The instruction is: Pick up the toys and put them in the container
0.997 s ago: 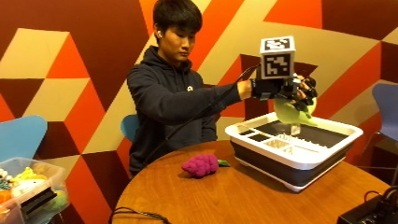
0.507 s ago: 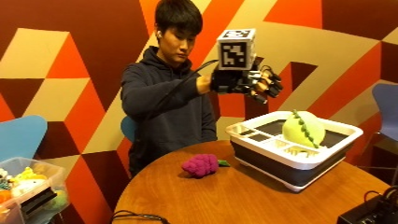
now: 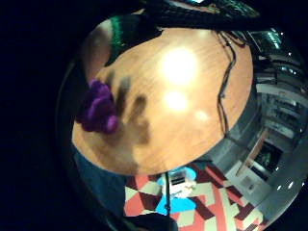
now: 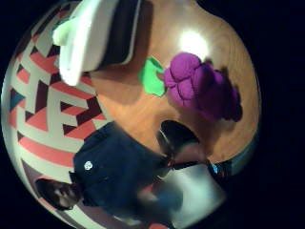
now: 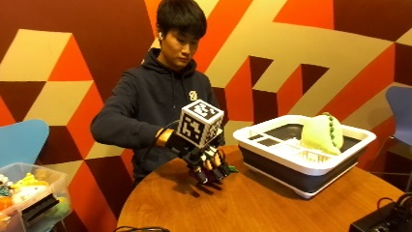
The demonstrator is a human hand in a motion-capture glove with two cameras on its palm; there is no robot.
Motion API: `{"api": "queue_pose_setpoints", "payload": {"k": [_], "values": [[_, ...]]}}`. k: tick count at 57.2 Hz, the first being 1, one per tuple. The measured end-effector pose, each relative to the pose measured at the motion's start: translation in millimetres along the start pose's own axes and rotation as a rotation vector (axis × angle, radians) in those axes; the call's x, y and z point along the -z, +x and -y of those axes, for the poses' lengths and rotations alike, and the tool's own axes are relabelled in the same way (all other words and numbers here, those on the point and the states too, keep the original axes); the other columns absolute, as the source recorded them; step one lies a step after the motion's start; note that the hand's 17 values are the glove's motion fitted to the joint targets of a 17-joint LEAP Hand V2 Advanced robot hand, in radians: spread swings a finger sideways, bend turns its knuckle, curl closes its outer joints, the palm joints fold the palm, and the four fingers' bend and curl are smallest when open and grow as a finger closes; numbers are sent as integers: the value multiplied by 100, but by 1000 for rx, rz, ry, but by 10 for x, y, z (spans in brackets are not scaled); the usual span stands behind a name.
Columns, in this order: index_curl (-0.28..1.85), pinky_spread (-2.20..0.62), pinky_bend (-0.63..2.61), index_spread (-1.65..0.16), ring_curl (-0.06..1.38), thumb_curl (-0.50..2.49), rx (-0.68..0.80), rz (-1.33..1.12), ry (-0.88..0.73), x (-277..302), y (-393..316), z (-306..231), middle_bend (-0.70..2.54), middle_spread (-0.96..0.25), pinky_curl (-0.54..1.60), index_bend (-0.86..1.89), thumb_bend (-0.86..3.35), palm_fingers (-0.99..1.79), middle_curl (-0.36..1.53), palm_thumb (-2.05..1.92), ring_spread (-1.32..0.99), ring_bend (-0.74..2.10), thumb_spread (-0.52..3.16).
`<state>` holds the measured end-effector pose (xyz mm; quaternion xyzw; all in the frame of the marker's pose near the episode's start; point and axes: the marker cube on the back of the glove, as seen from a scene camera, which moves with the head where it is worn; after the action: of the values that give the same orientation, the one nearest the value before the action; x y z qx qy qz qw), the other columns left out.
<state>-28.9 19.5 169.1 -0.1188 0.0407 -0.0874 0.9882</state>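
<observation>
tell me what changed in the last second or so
The gloved right hand let go of the green toy, which now lies in the container, then swung away and down to the table over the purple toy. No grip on it is visible yet. The purple toy and container stayed put.

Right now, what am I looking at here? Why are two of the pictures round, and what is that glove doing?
No robot here: a person at a round wooden table wears a black glove on the right hand, with small cameras on its palm. The two round pictures come from those palm cameras, looking down at the table; the ordinary picture is from a camera across the room. The hand hangs low over a purple plush grape toy with a green leaf, fingers spread downward, holding nothing yet. Beside it stands a white and dark container, like a dish tub, with a pale green plush toy already inside.
</observation>
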Motion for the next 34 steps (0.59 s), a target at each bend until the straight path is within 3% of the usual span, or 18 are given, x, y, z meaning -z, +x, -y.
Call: {"api": "queue_pose_setpoints", "payload": {"k": [4, 11, 20, 34], "values": [[38, 5, 75, -15, 25, 38, 5, -42, 14, -180, 4, 69, 14, 5, 31, 26, -1, -13, 40, 29, 2, 12, 124], [51, 5, 55, -14, 18, 41, 51, -28, 97, -257, 28, 152, 26, 2, 25, 75, 5, 15, 42, 41, 2, 9, 130], [63, 3, 44, -13, 13, 50, 61, 41, 195, -59, 174, 155, 58, -8, 23, 93, 11, 29, 52, 57, -3, 13, 125], [76, 0, 45, -11, 13, 62, -7, 140, 361, 667, 426, -68, 66, -22, 26, 109, 11, 27, 58, 66, -14, 19, 110]]}}
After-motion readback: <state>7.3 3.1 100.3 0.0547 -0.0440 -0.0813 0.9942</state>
